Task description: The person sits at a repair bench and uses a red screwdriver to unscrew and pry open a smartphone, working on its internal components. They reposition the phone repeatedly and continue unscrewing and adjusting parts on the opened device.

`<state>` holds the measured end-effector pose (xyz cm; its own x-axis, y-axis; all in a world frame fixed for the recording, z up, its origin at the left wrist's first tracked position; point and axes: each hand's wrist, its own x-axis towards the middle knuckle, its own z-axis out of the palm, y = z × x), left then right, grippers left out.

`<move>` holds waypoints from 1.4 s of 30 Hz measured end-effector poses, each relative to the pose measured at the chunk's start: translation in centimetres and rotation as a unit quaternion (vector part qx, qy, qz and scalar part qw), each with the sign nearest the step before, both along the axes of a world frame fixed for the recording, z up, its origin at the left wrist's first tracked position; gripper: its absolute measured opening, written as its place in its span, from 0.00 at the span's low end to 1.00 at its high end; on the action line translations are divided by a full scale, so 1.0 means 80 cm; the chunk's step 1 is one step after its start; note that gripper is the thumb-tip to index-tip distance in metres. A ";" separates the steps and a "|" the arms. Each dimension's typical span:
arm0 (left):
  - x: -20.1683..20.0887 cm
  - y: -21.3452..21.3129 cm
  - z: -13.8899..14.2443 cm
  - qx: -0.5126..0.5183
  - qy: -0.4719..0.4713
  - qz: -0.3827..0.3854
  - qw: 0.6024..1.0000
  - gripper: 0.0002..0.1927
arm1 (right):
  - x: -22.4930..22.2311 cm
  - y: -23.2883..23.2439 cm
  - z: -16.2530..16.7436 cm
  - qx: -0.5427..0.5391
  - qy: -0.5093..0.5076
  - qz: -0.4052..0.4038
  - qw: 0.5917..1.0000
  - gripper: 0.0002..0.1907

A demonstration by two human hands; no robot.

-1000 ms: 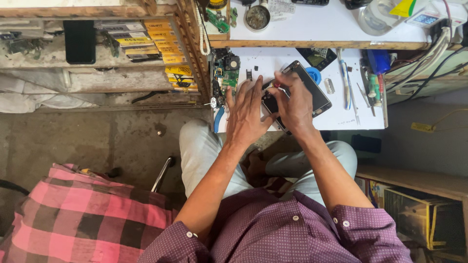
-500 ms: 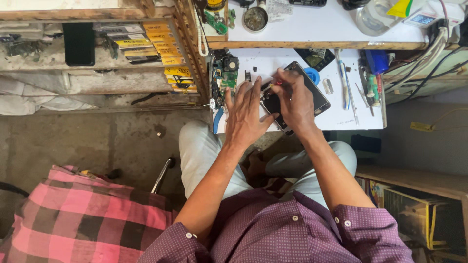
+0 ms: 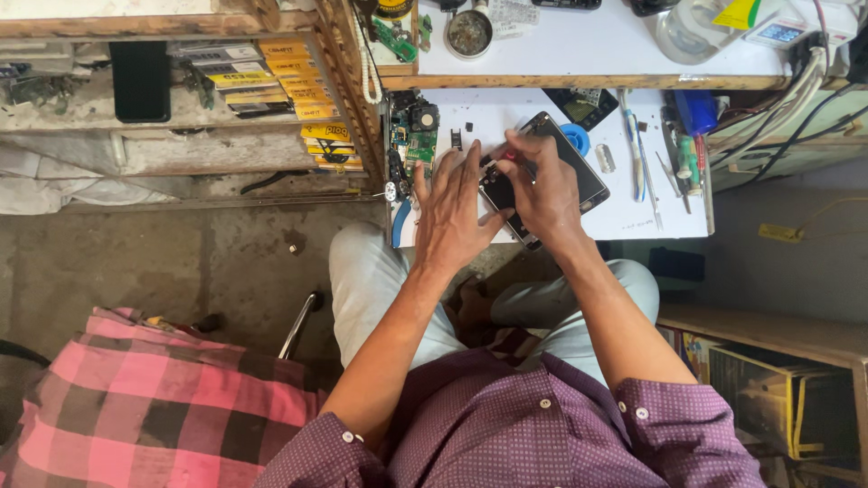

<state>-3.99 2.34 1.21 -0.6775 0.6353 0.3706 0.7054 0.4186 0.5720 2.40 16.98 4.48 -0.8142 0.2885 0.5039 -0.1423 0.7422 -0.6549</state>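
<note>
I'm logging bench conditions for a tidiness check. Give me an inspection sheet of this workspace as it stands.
Surface: white work board, mostly covered, under a wooden shelf edge.
Job's things: opened phone, lying diagonally under both hands.
Clutter: green circuit board, blue tape ring, tweezers and screwdrivers, small loose parts, round tin.
Grippers: left hand rests flat at the phone's lower end; right hand lies on it, fingertips pinching at its upper left edge.
Cables: bundle at the right, running off the shelf.
Surroundings: concrete floor, pink checked cloth, yellow packets.
</note>
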 end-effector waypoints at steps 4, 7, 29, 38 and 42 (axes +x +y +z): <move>-0.002 0.001 0.000 0.002 0.000 -0.001 1.000 0.56 | -0.003 0.001 -0.007 0.018 0.027 -0.022 0.999 0.20; 0.000 -0.001 0.001 -0.003 -0.005 0.001 1.000 0.56 | 0.000 0.001 -0.012 -0.045 -0.014 -0.020 0.999 0.19; 0.000 0.001 0.000 -0.011 -0.006 0.001 1.000 0.57 | 0.002 0.001 -0.008 -0.010 0.014 -0.032 0.999 0.19; 0.001 -0.001 -0.001 -0.007 -0.003 0.002 1.000 0.57 | 0.001 -0.001 -0.005 0.035 0.020 -0.059 0.997 0.22; -0.001 0.000 -0.001 -0.006 -0.006 0.002 1.000 0.57 | 0.002 0.002 -0.007 0.065 0.043 -0.058 0.995 0.23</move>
